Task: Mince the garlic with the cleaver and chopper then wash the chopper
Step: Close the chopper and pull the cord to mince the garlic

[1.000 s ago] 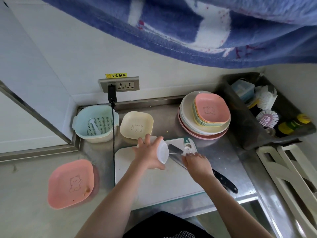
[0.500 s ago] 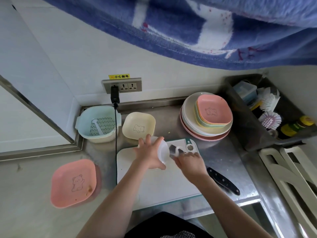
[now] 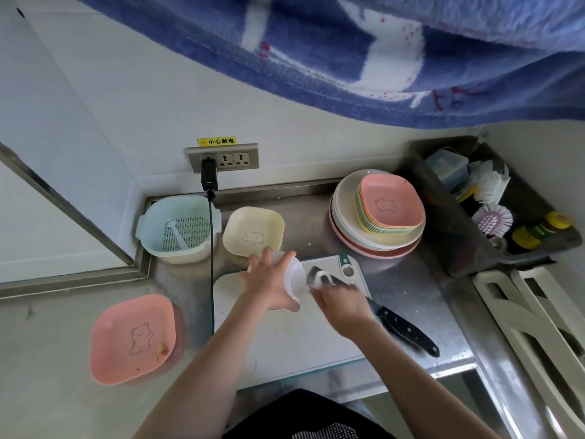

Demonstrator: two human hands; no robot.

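At frame centre, left hand (image 3: 269,282) grips the tilted chopper (image 3: 292,277); right hand (image 3: 340,304) pinches garlic (image 3: 321,277) over the cleaver (image 3: 399,324), risking nicked fingers.

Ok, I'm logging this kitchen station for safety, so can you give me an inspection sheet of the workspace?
Surface: steel counter, white cutting board on it.
Job's things: chopper cup tilted; cleaver lying on the board.
Clutter: pink dish, yellow dish, strainer basket, plate stack, brush bin.
Hands: left hand grips the cup; right hand at the blade.
Cables: black cord runs from the socket past the board.
Surroundings: blue towel overhead.
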